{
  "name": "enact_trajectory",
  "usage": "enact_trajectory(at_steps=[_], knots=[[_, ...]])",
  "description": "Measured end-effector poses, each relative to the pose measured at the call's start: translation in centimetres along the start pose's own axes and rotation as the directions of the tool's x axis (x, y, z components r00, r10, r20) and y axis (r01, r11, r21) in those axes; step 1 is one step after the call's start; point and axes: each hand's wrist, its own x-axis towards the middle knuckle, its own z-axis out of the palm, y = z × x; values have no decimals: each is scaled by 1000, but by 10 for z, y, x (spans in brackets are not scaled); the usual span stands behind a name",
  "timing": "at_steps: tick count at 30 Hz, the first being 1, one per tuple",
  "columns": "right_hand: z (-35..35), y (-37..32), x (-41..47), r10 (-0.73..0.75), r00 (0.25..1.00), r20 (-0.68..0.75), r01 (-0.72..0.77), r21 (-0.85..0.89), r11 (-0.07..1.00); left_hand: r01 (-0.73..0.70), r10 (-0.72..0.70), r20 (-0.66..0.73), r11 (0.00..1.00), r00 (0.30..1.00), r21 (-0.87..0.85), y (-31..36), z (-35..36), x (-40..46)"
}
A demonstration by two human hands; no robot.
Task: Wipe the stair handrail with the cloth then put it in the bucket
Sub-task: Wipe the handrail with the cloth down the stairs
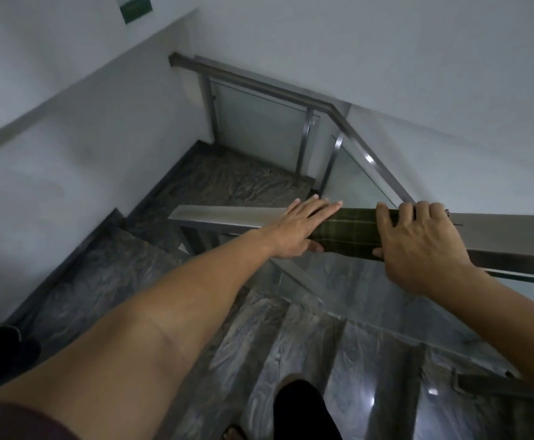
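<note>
A dark green plaid cloth (350, 233) is draped over the flat metal stair handrail (221, 215), which runs across the middle of the view. My left hand (297, 231) lies on the cloth's left end, fingers stretched out along the rail and thumb under it. My right hand (421, 242) clamps the cloth's right end against the rail, fingers curled over the top. No bucket is in view.
Grey marbled stair steps (291, 344) descend below me toward a landing (237, 179). A second metal handrail with glass panels (259, 87) runs along the far side. White walls close in on the left and behind. My dark shoe (304, 408) stands on a lower step.
</note>
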Motion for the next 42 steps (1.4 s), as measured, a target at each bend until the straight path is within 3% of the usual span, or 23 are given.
enact_trajectory(at_steps=[24,38,42], knots=[[-3,-294,222,-24,999,33,22,79,997,78,-77,18,996,997,-41,-343,65,-97],[11,-407,303,45,997,-65,-39,97,995,-54,51,-39,996,998,-68,-474,97,-124],[11,-424,307,121,992,-23,-118,108,987,-129,131,0,982,991,-139,-491,103,-120]])
